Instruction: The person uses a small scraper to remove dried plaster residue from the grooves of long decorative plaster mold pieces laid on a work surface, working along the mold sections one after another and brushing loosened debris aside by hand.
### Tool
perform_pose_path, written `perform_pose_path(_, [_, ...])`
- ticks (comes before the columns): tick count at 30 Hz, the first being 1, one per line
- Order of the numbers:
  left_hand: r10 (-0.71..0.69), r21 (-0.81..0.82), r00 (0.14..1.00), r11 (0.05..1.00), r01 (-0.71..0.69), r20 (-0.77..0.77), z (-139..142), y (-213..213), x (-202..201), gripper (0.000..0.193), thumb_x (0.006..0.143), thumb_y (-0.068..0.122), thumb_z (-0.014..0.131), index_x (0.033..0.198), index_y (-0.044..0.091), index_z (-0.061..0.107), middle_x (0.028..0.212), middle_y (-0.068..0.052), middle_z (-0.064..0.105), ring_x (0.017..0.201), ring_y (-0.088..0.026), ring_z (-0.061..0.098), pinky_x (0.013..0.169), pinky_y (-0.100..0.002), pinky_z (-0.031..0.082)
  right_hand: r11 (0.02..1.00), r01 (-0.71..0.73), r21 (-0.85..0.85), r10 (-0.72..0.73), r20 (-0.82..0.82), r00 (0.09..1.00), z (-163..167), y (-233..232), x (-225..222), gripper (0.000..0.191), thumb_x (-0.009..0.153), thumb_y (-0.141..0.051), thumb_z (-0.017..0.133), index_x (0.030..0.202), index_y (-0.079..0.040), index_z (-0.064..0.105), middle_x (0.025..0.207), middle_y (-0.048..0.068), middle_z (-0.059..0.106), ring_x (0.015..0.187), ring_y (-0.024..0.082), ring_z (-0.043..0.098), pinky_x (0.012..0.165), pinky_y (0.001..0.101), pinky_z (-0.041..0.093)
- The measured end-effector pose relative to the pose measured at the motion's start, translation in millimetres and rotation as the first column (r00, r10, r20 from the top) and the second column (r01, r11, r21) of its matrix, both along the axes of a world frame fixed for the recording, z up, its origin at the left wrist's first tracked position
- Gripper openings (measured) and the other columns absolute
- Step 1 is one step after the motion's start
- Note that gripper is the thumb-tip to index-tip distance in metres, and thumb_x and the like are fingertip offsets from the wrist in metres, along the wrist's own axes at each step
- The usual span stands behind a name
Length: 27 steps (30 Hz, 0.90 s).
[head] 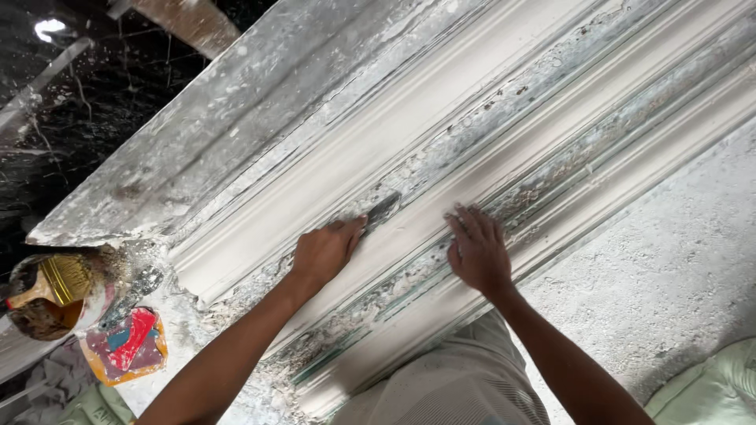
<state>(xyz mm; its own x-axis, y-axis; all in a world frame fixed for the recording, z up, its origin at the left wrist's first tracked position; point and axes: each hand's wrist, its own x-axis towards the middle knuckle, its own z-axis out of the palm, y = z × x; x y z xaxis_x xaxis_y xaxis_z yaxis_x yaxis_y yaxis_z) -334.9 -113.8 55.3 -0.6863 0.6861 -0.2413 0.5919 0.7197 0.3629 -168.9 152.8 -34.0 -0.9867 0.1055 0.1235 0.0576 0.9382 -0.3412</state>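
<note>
Left hand [324, 252] has its grip clamped on a scraper blade [382, 211] pressed into a groove of the long white plaster moulding [354, 169]. Right hand [476, 252] lies flat, fingers apart, steadying a ridge just right. Step: scraping the profile; continuing needs steady blade angle along the groove.

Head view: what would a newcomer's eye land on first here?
The long white plaster moulding running diagonally across the frame, crusted with grey residue. At its middle, the left hand presses a small scraper blade into a groove while the right hand rests flat beside it. At lower left, a paintbrush lies across a bowl.
</note>
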Motion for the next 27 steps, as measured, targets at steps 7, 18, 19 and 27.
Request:
perform_pose_path(7, [-0.171,-0.186,0.985,0.968,0.166,-0.012,-25,84,-37,0.034,0.099,0.031,0.053,0.13,0.025,0.066,0.095,-0.012,0.073,0.071,-0.034,0.072,0.055,-0.05,0.057,0.994,-0.074,-0.074,0.078,0.057,0.995,-4,5,3,0.052,0.093,-0.025,0.056,0.142,-0.007,0.055,0.151,0.02,0.047,0.14,0.043,0.041,0.113,0.0631,0.032])
perform_pose_path(18, [-0.063,-0.531,0.997,0.844,0.075,0.042,33,61,-4,0.045,0.107,0.029,0.041,0.151,0.036,0.043,0.105,-0.012,0.071,0.062,-0.026,0.073,0.05,-0.042,0.06,0.99,-0.141,0.009,0.141,-0.123,0.982,-12,252,-36,0.055,0.104,-0.025,0.058,0.151,-0.002,0.045,0.157,0.028,0.042,0.148,0.045,0.04,0.125,0.0623,0.029])
perform_pose_path(19, [-0.084,-0.602,0.992,0.79,0.121,0.09,29,66,-9,0.05,0.108,0.025,0.039,0.157,0.036,0.038,0.107,-0.015,0.07,0.06,-0.025,0.074,0.048,-0.04,0.061,0.992,-0.116,0.039,0.12,-0.127,0.985,-18,269,-39,0.052,0.108,-0.026,0.056,0.15,0.002,0.043,0.159,0.03,0.041,0.149,0.046,0.04,0.127,0.0625,0.03])
perform_pose_path(27, [-0.135,-0.45,0.989,0.881,0.15,0.066,21,69,-21,0.047,0.107,0.028,0.043,0.152,0.038,0.046,0.105,-0.009,0.073,0.077,-0.029,0.073,0.062,-0.045,0.06,0.994,-0.07,0.085,0.073,-0.041,0.996,-25,273,-49,0.058,0.104,-0.027,0.055,0.155,0.0,0.047,0.162,0.031,0.036,0.15,0.05,0.037,0.124,0.0631,0.031])
